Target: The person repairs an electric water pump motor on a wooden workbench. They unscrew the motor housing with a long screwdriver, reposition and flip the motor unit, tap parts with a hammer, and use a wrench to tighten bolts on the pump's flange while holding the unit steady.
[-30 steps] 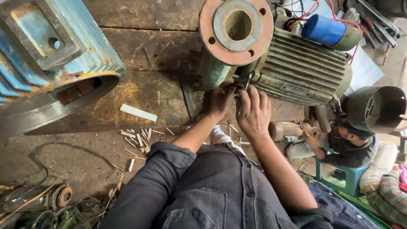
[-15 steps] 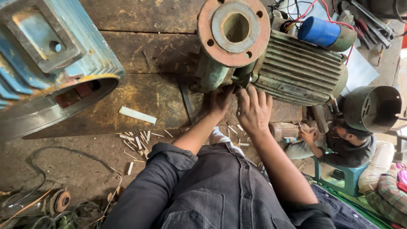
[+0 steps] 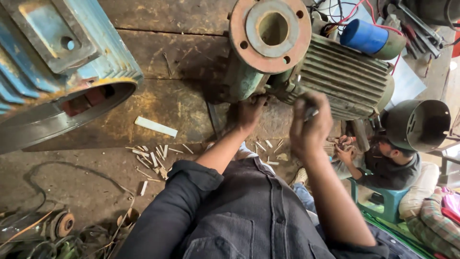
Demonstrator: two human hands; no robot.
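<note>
1. The green pump motor (image 3: 335, 76), with its rusty flange (image 3: 269, 34), lies on the wooden worktop (image 3: 163, 103).
2. My left hand (image 3: 249, 111) presses its underside; the fingers are hidden, so I cannot tell their grip.
3. My right hand (image 3: 310, 125), blurred, has its fingers curled on a small tool (image 3: 310, 113).
4. The blue housing (image 3: 57, 72) is cut off.

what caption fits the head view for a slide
Both bare hands, left hand and right hand, work under a green ribbed motor pump.
</note>
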